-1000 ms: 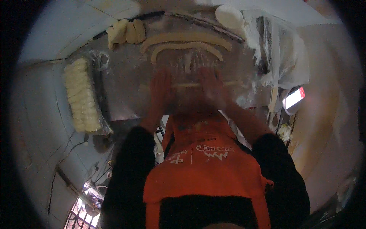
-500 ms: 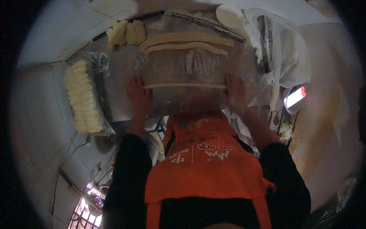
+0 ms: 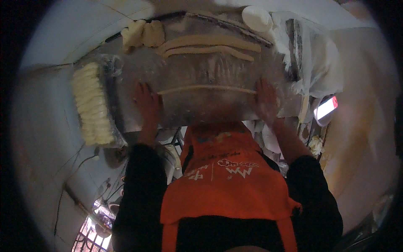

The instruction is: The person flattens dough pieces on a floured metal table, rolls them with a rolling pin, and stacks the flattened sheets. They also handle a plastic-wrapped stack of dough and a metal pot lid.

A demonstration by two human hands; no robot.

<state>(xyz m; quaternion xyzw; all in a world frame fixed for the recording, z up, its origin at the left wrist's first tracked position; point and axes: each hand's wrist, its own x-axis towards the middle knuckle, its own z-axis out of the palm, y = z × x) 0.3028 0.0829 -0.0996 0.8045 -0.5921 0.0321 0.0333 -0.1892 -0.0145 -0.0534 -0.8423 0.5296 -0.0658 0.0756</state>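
A thin rope of dough (image 3: pixel 208 87) stretches sideways across the grey worktop (image 3: pixel 201 111). My left hand (image 3: pixel 148 103) lies flat over its left end, fingers stretched out and slightly apart. Over the right end rests my right hand (image 3: pixel 267 101), also flat with its fingers extended. The ends of the rope are hidden under my palms. Beyond it lie two thicker strips of dough, a far strip (image 3: pixel 210 40) and a nearer strip (image 3: pixel 210 51), side by side. Two lumps of dough, one (image 3: pixel 133 34) left of the other (image 3: pixel 153 33), sit at the far left.
At the left edge, pale dough pieces (image 3: pixel 89 105) lie in a row in clear plastic. A white round container (image 3: pixel 256 19) stands at the back right, near a translucent plastic sheet (image 3: pixel 323 63). Farther right is a phone (image 3: pixel 325 108) with a lit screen.
My hands have moved farther apart, the left one leftward and the right one rightward. The dough rope between them is longer and thinner, and bows slightly away from me.
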